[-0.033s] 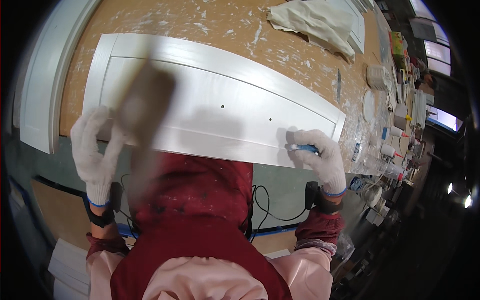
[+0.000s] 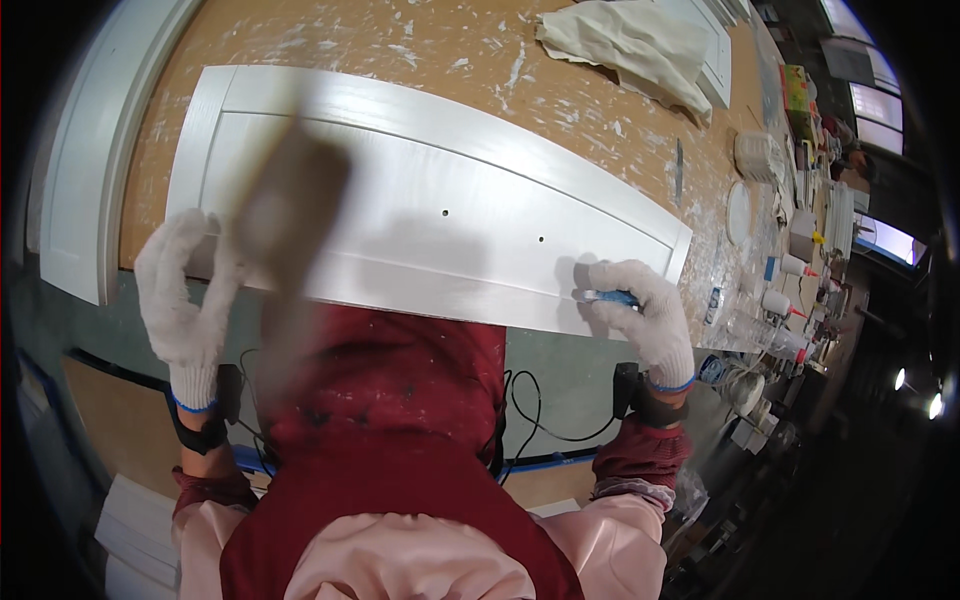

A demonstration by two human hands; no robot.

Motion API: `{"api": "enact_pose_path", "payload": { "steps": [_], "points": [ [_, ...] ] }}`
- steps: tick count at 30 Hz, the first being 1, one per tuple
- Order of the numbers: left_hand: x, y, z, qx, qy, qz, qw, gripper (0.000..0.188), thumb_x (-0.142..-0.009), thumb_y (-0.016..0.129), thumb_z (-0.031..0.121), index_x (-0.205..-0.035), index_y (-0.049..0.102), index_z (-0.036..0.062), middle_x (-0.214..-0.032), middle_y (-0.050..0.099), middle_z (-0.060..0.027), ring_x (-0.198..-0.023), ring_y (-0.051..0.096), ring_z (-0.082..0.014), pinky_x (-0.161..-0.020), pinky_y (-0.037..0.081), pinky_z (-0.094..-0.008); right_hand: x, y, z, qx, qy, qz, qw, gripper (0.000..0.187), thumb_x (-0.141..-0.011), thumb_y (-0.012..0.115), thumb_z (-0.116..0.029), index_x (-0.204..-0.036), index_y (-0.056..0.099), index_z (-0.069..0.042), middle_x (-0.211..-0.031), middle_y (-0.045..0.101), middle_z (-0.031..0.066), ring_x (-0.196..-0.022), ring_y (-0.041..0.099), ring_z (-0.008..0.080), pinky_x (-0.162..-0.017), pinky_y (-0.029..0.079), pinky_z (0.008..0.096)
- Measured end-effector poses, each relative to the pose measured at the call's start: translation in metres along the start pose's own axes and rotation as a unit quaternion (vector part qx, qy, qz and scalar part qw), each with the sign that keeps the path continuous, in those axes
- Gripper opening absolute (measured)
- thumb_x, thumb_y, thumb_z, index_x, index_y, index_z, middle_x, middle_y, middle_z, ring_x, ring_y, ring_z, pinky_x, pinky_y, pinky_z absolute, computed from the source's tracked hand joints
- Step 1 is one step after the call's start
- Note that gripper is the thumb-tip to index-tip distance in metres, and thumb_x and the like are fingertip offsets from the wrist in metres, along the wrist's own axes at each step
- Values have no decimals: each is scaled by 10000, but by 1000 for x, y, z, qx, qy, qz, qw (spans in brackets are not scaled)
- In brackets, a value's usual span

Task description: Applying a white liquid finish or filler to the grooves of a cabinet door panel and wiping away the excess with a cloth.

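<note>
The white cabinet panel (image 2: 430, 215) lies flat at the surface's (image 2: 420, 50) near edge, the gloved left hand (image 2: 185, 290) spread open on its corner while the right hand (image 2: 645, 310) pinches a small blue tool (image 2: 608, 297), which could slip and scratch the fresh paint.

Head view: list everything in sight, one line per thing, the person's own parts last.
Cabinet door panel: one, white, flat on the workbench, two small holes in it.
Workbench: one, brown, spattered with white.
Cloth: one, off-white, crumpled at the far edge.
Second panel: one, white, left of the bench.
Bottles and jars: several, mostly white, crowded at the right end.
Blurred brown object: one, close to the camera, kind unclear.
Blue tool: one, small, on the panel's near edge.
Cables: black, below the bench.
Left hand: white glove, at the panel's left end.
Right hand: white glove, fingers on the blue tool.
</note>
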State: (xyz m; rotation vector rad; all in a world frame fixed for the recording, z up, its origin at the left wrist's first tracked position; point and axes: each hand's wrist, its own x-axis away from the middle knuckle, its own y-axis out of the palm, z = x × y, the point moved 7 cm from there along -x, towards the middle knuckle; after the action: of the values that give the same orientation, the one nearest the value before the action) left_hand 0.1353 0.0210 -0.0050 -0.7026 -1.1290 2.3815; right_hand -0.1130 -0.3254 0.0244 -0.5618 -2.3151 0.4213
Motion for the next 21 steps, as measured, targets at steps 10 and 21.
{"api": "enact_pose_path", "payload": {
  "steps": [10,21],
  "points": [
    [4,-10,-35,-5,-117,93,989,545,-757,772,64,-1262,569,32,-1307,544,-145,-1215,514,-269,-1012,420,-377,-16,8,-7,57,-42,-97,993,256,-789,648,49,-1035,670,-18,-853,607,25,-684,550,100,-593,449,238],
    [5,-9,-37,-11,-72,98,992,512,-762,768,44,-1240,586,51,-1295,558,-138,-1205,528,-275,-996,435,-385,-24,17,-12,127,-113,-155,973,262,-767,661,80,-1017,672,5,-798,608,35,-595,543,92,-494,417,242]
  ]
}}
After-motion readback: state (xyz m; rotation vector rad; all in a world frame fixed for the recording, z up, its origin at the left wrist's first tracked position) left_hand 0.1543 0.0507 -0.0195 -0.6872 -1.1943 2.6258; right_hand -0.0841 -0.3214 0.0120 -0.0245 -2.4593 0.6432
